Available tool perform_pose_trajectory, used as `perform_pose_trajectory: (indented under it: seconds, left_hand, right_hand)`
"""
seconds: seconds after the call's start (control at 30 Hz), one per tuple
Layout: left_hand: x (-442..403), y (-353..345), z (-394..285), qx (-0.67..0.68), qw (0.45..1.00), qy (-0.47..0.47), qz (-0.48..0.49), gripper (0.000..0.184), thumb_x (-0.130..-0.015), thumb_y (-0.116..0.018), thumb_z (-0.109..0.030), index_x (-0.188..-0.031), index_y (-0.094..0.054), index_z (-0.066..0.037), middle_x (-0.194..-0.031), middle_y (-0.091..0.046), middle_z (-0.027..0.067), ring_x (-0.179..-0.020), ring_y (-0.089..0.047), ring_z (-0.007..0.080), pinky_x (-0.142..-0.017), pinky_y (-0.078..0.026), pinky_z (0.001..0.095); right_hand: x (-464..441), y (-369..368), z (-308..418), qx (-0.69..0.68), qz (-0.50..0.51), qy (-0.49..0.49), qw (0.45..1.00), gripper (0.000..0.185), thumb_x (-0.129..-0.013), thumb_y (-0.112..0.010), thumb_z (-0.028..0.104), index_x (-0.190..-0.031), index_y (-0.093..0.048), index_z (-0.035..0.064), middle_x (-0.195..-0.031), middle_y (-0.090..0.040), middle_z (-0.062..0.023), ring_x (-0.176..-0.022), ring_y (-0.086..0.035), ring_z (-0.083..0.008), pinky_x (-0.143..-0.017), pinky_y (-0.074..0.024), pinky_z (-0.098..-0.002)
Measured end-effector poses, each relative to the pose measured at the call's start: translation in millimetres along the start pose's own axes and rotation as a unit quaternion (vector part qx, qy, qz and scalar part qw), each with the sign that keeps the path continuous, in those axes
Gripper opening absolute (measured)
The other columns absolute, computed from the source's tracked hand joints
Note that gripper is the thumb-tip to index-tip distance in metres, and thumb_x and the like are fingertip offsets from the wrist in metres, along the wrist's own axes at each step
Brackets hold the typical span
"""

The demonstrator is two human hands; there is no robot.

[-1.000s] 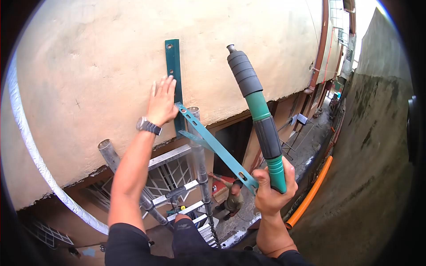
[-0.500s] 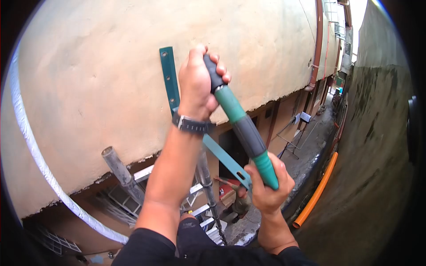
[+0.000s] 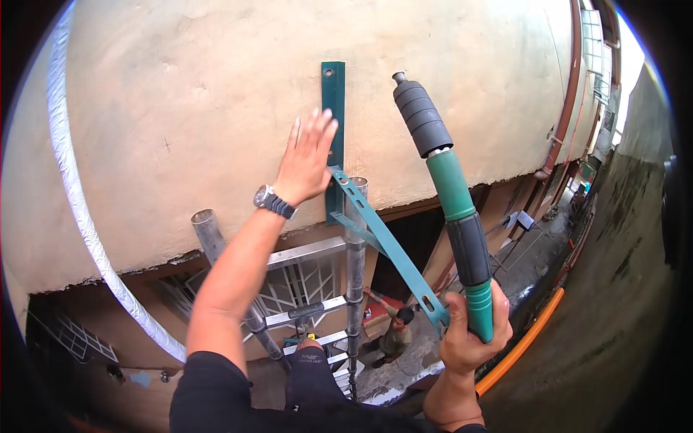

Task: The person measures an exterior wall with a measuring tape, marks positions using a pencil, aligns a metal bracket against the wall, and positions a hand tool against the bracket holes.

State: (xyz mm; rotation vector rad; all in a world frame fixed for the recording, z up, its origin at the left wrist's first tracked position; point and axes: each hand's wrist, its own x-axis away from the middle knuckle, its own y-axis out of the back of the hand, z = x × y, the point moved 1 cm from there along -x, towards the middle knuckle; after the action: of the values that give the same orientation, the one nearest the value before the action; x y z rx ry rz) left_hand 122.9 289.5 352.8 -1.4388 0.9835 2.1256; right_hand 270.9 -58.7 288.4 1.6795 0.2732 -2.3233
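A green metal bracket (image 3: 333, 94) lies upright against the beige wall, its slotted arm sticking out toward me. My left hand (image 3: 307, 160), with a watch on the wrist, is open beside the bracket's upright plate, fingers stretched over its edge; whether it touches is hard to tell. My right hand (image 3: 473, 328) is closed round the green lower grip of a long black and green tool (image 3: 451, 184). The tool points up and slightly left, its narrow metal tip in front of the wall. The outer end of the bracket's arm is close to my right thumb.
Below me stands a ladder (image 3: 307, 310) with round metal posts (image 3: 355, 252). A person (image 3: 395, 335) is on the ground beside it. A silver-wrapped pipe (image 3: 79, 195) curves down the left. An orange pipe (image 3: 523, 343) runs along the grey wall at the right.
My left hand has left the tool's black upper part and is back at the bracket. That upper part has slid outward, lengthening the tool. The view has shifted.
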Motion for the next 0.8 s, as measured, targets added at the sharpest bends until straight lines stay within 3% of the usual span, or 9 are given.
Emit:
perform_pose_trajectory:
  seconds: [0.03, 0.07, 0.13, 0.17, 0.23, 0.37, 0.43, 0.57, 0.8]
  left_hand:
    - [14.6, -9.2, 7.9, -0.109, 0.983, -0.092, 0.113, 0.073, -0.081, -0.073, -0.015, -0.149, -0.047, -0.006, -0.158, -0.044, 0.0145, -0.151, -0.036, 0.0336, -0.129, -0.023, 0.0492]
    - [20.5, -18.9, 17.3, -0.109, 0.983, -0.092, 0.114, 0.073, -0.081, -0.073, -0.015, -0.149, -0.047, -0.006, -0.158, -0.044, 0.0145, -0.151, -0.036, 0.0336, -0.129, -0.023, 0.0492]
    - [32.8, -40.4, 33.9, -0.067, 0.982, -0.096, 0.15, 0.083, -0.079, -0.082, -0.033, -0.151, -0.048, -0.009, -0.164, -0.04, 0.0091, -0.157, -0.029, 0.0278, -0.132, -0.014, 0.0489]
    - [38.7, -55.9, 43.0, -0.065, 0.981, -0.094, 0.154, 0.083, -0.079, -0.082, -0.033, -0.151, -0.048, -0.009, -0.164, -0.04, 0.0091, -0.157, -0.029, 0.0278, -0.132, -0.014, 0.0489]
    - [43.1, -78.3, 57.0, -0.145, 0.978, -0.136, 0.066, 0.089, -0.074, -0.085, -0.044, -0.15, -0.052, -0.011, -0.164, -0.04, 0.0069, -0.156, -0.031, 0.0249, -0.132, -0.015, 0.0507]
    - [43.6, -72.8, 48.9, -0.1, 0.988, -0.101, 0.066, 0.077, -0.081, -0.078, -0.046, -0.148, -0.056, -0.015, -0.166, -0.039, 0.0036, -0.156, -0.029, 0.0235, -0.131, -0.016, 0.0512]
    - [43.5, -75.3, 48.6, -0.133, 0.983, -0.108, 0.069, 0.079, -0.082, -0.077, -0.047, -0.15, -0.054, -0.016, -0.167, -0.038, 0.0032, -0.157, -0.029, 0.0231, -0.131, -0.015, 0.0523]
    - [43.8, -78.6, 44.6, -0.189, 0.973, -0.103, 0.08, 0.089, -0.082, -0.073, -0.05, -0.159, -0.043, -0.017, -0.169, -0.034, 0.0017, -0.157, -0.028, 0.0227, -0.131, -0.011, 0.0546]
    - [43.9, -85.9, 43.7, -0.227, 0.966, -0.096, 0.074, 0.093, -0.081, -0.068, -0.061, -0.161, -0.042, -0.021, -0.171, -0.03, -0.0027, -0.158, -0.025, 0.0199, -0.131, -0.01, 0.055]
  right_hand:
    - [-0.8, 0.1, -0.2, 0.003, 0.002, 0.009, 1.0, 0.045, -0.084, -0.089, 0.013, -0.114, -0.064, -0.0082, -0.101, -0.076, -0.0198, -0.067, -0.07, -0.0246, -0.066, -0.0556, -0.0321]
    - [-1.5, -0.4, -0.3, 0.003, 0.003, 0.008, 1.0, 0.045, -0.084, -0.089, 0.013, -0.114, -0.064, -0.0082, -0.101, -0.076, -0.0198, -0.067, -0.07, -0.0246, -0.066, -0.0556, -0.0321]
    - [0.6, 0.1, 0.0, -0.018, 0.003, -0.015, 1.0, 0.045, -0.083, -0.089, 0.012, -0.114, -0.064, -0.0091, -0.1, -0.075, -0.0197, -0.068, -0.07, -0.0236, -0.066, -0.0556, -0.0319]
    - [1.8, -0.2, 0.4, -0.018, 0.007, -0.017, 1.0, 0.045, -0.083, -0.089, 0.012, -0.114, -0.064, -0.0091, -0.1, -0.075, -0.0197, -0.068, -0.07, -0.0236, -0.066, -0.0556, -0.0319]
    - [3.0, -2.1, -0.6, -0.025, -0.005, -0.058, 0.998, 0.048, -0.085, -0.09, 0.022, -0.117, -0.067, -0.0064, -0.087, -0.069, -0.0068, -0.074, -0.058, -0.0135, -0.07, -0.0495, -0.0285]
    - [0.0, -2.0, -3.9, -0.006, -0.011, -0.031, 0.999, 0.048, -0.085, -0.09, 0.022, -0.117, -0.067, -0.0063, -0.088, -0.068, -0.0066, -0.074, -0.058, -0.013, -0.07, -0.0489, -0.0277]
    - [-0.9, 1.3, -3.1, 0.007, 0.023, -0.007, 1.0, 0.047, -0.085, -0.088, 0.011, -0.117, -0.062, -0.0105, -0.102, -0.075, -0.0211, -0.073, -0.071, -0.0243, -0.068, -0.0567, -0.0325]
    - [0.0, 1.2, -4.5, -0.008, 0.008, -0.013, 1.0, 0.046, -0.085, -0.088, 0.011, -0.116, -0.062, -0.0103, -0.102, -0.075, -0.0215, -0.073, -0.072, -0.0243, -0.07, -0.0571, -0.0329]
    - [-0.6, 3.2, -8.9, -0.015, 0.025, -0.046, 0.999, 0.043, -0.085, -0.087, 0.009, -0.115, -0.063, -0.0109, -0.1, -0.075, -0.0205, -0.073, -0.072, -0.0232, -0.069, -0.0566, -0.0321]
